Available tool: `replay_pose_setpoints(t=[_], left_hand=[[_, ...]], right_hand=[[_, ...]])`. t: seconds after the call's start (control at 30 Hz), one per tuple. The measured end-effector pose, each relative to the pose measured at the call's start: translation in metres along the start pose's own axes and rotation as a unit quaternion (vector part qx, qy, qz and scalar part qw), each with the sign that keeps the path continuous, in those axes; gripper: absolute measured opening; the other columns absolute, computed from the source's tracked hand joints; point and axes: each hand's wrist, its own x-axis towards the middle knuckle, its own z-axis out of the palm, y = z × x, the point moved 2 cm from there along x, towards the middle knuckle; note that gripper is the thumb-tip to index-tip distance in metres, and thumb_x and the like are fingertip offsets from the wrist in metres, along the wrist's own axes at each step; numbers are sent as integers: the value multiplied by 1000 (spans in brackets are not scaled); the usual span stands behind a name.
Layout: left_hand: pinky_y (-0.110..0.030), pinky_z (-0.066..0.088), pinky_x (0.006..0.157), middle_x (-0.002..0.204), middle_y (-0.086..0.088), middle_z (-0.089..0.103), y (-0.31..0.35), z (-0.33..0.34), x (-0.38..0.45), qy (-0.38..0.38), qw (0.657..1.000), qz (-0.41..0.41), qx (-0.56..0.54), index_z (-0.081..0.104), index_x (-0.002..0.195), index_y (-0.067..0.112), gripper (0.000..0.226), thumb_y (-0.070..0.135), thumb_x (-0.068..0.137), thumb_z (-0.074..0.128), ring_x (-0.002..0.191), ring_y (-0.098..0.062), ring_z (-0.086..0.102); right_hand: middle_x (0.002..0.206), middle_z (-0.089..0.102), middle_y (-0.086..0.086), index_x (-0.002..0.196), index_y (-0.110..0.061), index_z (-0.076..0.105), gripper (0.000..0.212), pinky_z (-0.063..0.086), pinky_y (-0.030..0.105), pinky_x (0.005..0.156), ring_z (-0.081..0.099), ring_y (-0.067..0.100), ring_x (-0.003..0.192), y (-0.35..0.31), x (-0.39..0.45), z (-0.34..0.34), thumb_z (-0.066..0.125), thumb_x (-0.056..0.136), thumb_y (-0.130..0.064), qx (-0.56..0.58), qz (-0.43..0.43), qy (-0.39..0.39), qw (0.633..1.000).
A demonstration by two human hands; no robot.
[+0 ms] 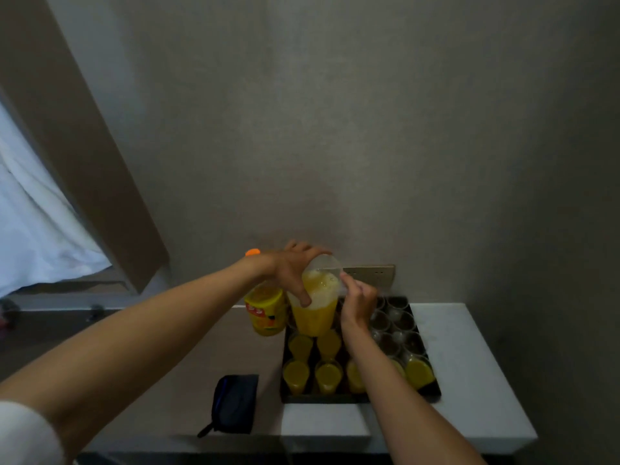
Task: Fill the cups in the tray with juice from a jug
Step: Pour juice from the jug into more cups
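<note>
Head: translucent tapered plastic jug (315, 307)

Dark pouch (235, 402), wall socket (372, 273).

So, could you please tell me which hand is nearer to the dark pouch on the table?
Left. The left hand grips the jug above the tray's left side; the right hand is farther right of the pouch.

Clear plastic jug (315, 305), roughly two-thirds full of yellow juice, held above the far left corner of the tray, tipped slightly away. Dark rectangular tray (432, 392) flat on the white bench, packed with small clear cups. Filled cups (297, 375) in the near rows and left side, yellow to near the brim; empty cups (404, 322) upright at the far right.
</note>
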Motion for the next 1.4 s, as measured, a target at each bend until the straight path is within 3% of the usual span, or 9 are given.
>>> replay_pose_setpoints(t=[0.23, 0.43, 0.6, 0.67, 0.8, 0.93, 1.03, 1.13, 1.4], left_hand=[[-57, 32, 112, 153, -1, 28, 18, 6, 34, 47, 992, 115, 5, 7, 157, 44, 123, 52, 63, 86, 138, -29, 24], [-51, 33, 117, 161, 3, 29, 13, 20, 65, 98, 964, 215, -119, 12, 158, 38, 127, 60, 60, 90, 143, -25, 27], [-42, 26, 121, 164, -2, 25, 8, 37, 76, 74, 947, 218, -223, 2, 161, 30, 141, 47, 59, 97, 147, -23, 23], [-46, 23, 123, 166, -5, 18, 3, 49, 83, 64, 945, 216, -239, -6, 161, 28, 146, 44, 60, 97, 151, -24, 18], [-37, 24, 120, 166, -8, 15, -4, 69, 100, 43, 932, 176, -315, -15, 160, 27, 148, 36, 64, 97, 150, -21, 17], [-52, 29, 122, 167, -8, 17, -9, 104, 125, -2, 962, 153, -228, 2, 162, 27, 132, 32, 67, 94, 152, -30, 19], [-43, 44, 110, 149, -4, 43, 4, 126, 129, -80, 975, 172, -121, 36, 151, 22, 87, 24, 79, 84, 137, -27, 44], [-39, 47, 101, 138, -5, 50, 21, 142, 130, -92, 974, 203, -38, 50, 138, 19, 52, 15, 90, 70, 125, -26, 49], [-50, 43, 109, 154, -7, 32, 38, 176, 153, -103, 970, 214, 51, 47, 142, 22, 60, 27, 88, 72, 142, -31, 29]], right_hand=[[46, 35, -7, 40, -23, 43, 48, 27, 32, 53, 31, 16, 48, -8, 11, -33, 73, 77, -28, -7, -39, 86, 996], [47, 40, -2, 42, -22, 47, 44, 36, 33, 53, 39, 17, 51, -4, 19, -51, 72, 78, -20, -10, -59, 164, 985], [41, 43, -13, 48, -14, 53, 47, 39, 23, 47, 39, 6, 40, -5, 21, -60, 68, 90, 2, 4, -50, 217, 975], [40, 46, -12, 51, -12, 56, 43, 42, 20, 46, 42, 4, 40, -5, 22, -63, 68, 90, 3, 14, -52, 230, 972], [46, 47, -7, 51, -12, 60, 40, 40, 24, 48, 44, 11, 45, -5, 23, -75, 71, 88, -2, 53, -53, 261, 962], [53, 50, 0, 48, -19, 67, 33, 37, 28, 53, 47, 20, 55, -7, 23, -90, 73, 80, -13, 65, -52, 270, 959], [54, 48, 1, 49, -20, 69, 26, 32, 28, 50, 42, 20, 53, -15, 20, -100, 73, 75, -18, 73, -54, 284, 954], [47, 46, -6, 48, -21, 70, 23, 26, 24, 45, 36, 15, 48, -22, 21, -107, 71, 71, -19, 74, -61, 285, 954], [49, 53, -4, 49, -16, 66, 24, 38, 26, 51, 48, 13, 47, -18, 33, -119, 72, 72, -18, 65, -65, 272, 958]])
